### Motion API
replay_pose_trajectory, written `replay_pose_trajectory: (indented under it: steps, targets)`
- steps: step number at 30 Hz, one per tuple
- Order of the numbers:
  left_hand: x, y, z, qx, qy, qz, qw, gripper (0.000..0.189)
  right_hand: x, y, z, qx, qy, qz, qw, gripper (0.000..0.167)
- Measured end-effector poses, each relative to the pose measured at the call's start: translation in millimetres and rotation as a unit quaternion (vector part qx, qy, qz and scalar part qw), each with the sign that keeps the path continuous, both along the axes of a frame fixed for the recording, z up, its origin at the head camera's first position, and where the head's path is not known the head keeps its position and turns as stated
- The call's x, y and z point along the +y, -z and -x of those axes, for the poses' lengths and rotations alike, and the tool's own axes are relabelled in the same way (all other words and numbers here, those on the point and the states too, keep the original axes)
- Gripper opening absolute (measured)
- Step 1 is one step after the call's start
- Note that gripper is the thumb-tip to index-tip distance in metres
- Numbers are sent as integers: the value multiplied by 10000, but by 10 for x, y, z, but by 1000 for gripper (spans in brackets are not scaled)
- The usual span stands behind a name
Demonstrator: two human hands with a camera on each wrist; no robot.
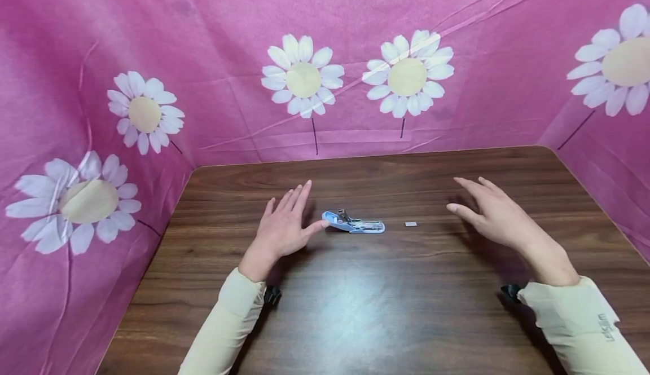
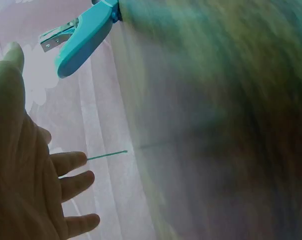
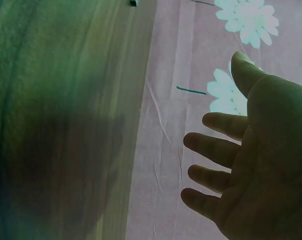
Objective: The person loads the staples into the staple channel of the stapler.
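A pink cloth (image 1: 228,14) hangs round the back and both sides, creased, and printed with large white daisies (image 1: 303,79) with yellow centres. Against it stands a dark brown table (image 1: 213,211) with wood grain and rounded far corners; a pale patch of light shines on its near middle. Two cream sleeves (image 1: 574,318) reach in over it, the right one lettered, with a small black piece (image 1: 510,292) by each cuff.

The left hand (image 1: 281,225) and right hand (image 1: 495,211) are spread above the wood, shadows beneath them, each grip slack with fingers extended and nothing held. The head view gives the backs of the hands; the wrist views give the palms.

Between the hands, nearer the left, a light blue stapler (image 1: 354,224) lies on the table with its metal inner parts exposed. From the head, the left thumb overlaps its end; the left wrist view shows a gap between them, and one blue arm with a metal piece beside it. Right of the stapler lies a small grey strip (image 1: 411,224), plain only from the head.
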State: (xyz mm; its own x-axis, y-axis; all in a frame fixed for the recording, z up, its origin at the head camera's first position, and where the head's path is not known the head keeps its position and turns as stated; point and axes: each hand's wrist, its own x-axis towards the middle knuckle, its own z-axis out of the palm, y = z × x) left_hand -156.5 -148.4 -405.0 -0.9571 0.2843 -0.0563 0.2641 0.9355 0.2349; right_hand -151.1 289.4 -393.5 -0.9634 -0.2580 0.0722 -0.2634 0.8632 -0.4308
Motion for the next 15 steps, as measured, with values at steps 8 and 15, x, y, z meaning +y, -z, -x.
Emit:
replay_pose_trajectory:
  steps: [8, 15]
  targets:
    - [111, 75, 121, 277, 481, -456, 9974, 113, -45, 24, -12, 78, -20, -109, 9999, 68]
    - [170, 99, 174, 330, 650, -643, 9953, 103, -54, 44, -18, 155, -92, -80, 9998, 66]
